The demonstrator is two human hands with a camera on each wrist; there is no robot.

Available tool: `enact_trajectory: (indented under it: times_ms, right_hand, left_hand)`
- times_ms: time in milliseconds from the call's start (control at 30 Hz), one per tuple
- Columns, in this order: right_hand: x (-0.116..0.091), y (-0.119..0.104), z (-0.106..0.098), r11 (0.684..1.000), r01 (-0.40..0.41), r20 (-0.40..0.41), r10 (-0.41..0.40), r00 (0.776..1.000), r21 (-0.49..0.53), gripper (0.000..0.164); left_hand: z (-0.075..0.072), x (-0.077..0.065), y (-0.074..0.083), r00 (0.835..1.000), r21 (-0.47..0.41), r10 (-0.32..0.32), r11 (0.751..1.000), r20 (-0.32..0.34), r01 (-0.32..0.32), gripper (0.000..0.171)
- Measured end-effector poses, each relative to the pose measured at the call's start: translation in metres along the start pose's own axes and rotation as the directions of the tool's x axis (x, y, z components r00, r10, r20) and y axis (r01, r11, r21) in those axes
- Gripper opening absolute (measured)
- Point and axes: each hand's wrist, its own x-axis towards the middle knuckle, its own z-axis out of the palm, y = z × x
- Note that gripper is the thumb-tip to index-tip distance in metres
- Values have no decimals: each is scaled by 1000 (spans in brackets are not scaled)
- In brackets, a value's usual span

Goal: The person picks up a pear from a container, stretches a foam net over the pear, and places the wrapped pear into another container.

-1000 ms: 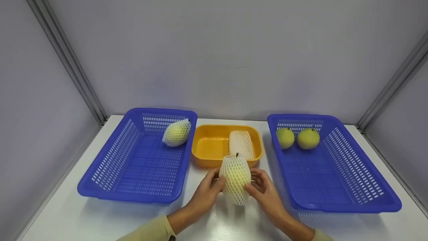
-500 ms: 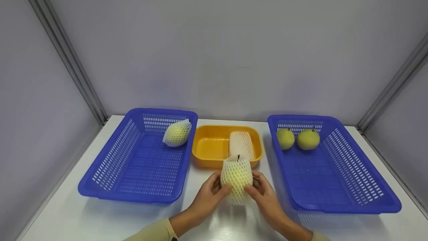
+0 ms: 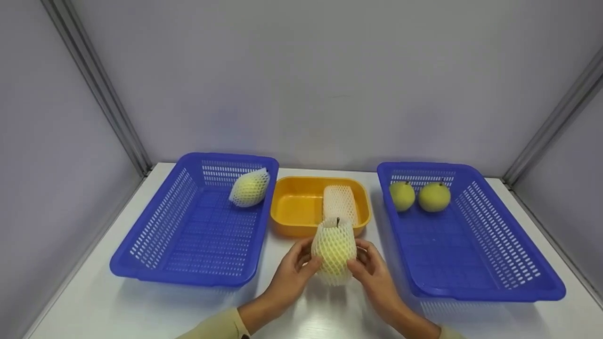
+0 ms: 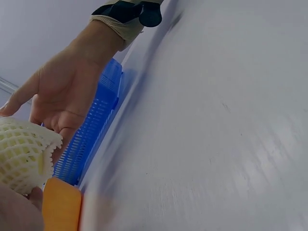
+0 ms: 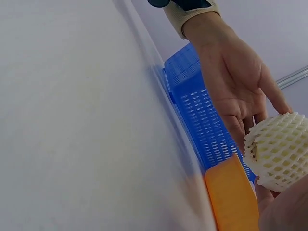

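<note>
A yellow-green pear point(image 3: 335, 252) in a white foam net sleeve is held upright above the table, stem poking out of the sleeve's top. My left hand point(image 3: 289, 273) grips its left side, thumb in front and fingers behind. From the right, my right hand point(image 3: 374, 275) grips it the same way. In both wrist views the sleeve's lower edge hangs loose past the fruit. Just behind stands an orange tub point(image 3: 297, 207) with flat white foam net sleeves point(image 3: 339, 202) at its right end.
At left, a blue basket point(image 3: 188, 278) holds one sleeved pear point(image 3: 249, 188). The blue basket point(image 3: 480, 294) at right contains two bare pears point(image 3: 434, 196), point(image 3: 402, 195) near its back left corner. Grey-white panels enclose the white table point(image 3: 325, 320) behind and at the sides.
The sleeved pear has shifted slightly right in both hands. Its sleeve's lower edge sits a little higher than before. The baskets and tub stay put.
</note>
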Motion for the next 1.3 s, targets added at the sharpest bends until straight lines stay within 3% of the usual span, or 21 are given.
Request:
enact_trajectory:
  times_ms: [200, 500, 800, 933, 1133, 1300]
  right_hand:
    - [1, 1, 1, 1000, 20, 14, -20, 1000, 9, 44]
    - [4, 3, 0, 1000, -26, -86, 24, 996, -17, 42]
    - [2, 2, 1, 1000, 5, 6, -5, 1000, 7, 44]
    - [2, 2, 2, 1000, -15, -23, 15, 1000, -5, 44]
    - [4, 1, 3, 998, -56, -133, 51, 990, -39, 42]
    - [3, 1, 1, 999, -41, -94, 38, 995, -24, 39]
  left_hand:
    - [1, 2, -1, 1000, 22, -7, 1000, 14, 6, 58]
    - [-3, 0, -4, 999, 23, 42, 999, -10, -42, 49]
    - [0, 2, -5, 1000, 37, -8, 999, 11, 8, 61]
    - [1, 1, -6, 1000, 53, 2, 999, 5, -2, 59]
    - [-2, 1, -6, 999, 13, 27, 1000, -19, -27, 48]
    - [-2, 3, -5, 1000, 18, -15, 1000, -24, 15, 53]
